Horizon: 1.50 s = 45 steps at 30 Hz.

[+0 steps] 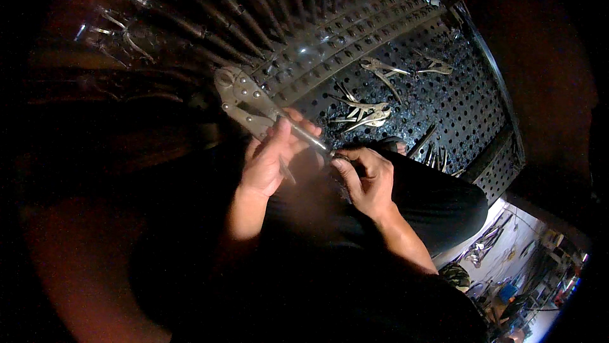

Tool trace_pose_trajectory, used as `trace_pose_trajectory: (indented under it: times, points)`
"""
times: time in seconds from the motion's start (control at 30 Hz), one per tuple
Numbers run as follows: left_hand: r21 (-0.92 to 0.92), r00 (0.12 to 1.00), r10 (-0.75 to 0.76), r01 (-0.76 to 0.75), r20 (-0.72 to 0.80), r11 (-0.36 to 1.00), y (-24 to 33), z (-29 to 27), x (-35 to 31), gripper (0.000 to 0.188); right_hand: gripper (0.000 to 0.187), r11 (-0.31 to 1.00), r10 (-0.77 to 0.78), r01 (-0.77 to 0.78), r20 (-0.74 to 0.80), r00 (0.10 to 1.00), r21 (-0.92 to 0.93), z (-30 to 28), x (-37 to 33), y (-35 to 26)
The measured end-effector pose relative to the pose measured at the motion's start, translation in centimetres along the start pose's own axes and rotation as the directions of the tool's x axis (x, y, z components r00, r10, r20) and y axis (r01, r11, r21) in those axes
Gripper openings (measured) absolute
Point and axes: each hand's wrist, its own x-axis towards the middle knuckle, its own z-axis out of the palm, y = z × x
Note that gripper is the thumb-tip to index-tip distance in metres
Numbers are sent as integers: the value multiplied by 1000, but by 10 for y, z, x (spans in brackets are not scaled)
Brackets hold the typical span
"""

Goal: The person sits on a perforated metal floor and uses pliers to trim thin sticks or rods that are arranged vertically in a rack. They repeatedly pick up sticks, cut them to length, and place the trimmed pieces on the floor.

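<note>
My left hand grips the handles of a pair of steel locking pliers, whose jaws point up and to the left. My right hand pinches the rear end of the pliers' handle, where the adjusting screw sits, between thumb and fingers. Both hands are held close together above my dark-clothed lap. The scene is dim, and the pliers' jaws look shut with nothing between them.
A black perforated metal board rises behind the hands, with several other pliers hanging on it, such as one pair and another. Rows of slotted metal rails curve across the top. A lit workshop area shows at lower right.
</note>
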Motion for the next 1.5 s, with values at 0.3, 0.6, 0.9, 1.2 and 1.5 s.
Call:
trace_pose_trajectory:
  times: [0.3,0.6,0.9,1.2,1.5]
  points:
    - [79,999,31,-34,38,996,3,-2,4,30,24,816,366,-449,275,889,365,7,-6,3]
    - [289,995,82,-95,55,953,9,-12,-2,26,45,493,592,-566,222,775,661,35,26,84]
    - [201,997,74,-71,-11,977,12,-16,3,27,34,577,797,-706,93,597,-411,85,10,235]
    - [114,992,104,-96,-70,989,15,-47,10,29,29,499,439,-670,506,742,550,43,23,54]
    - [104,995,89,-84,-42,991,17,-44,16,28,14,626,414,-623,477,775,469,49,24,38]
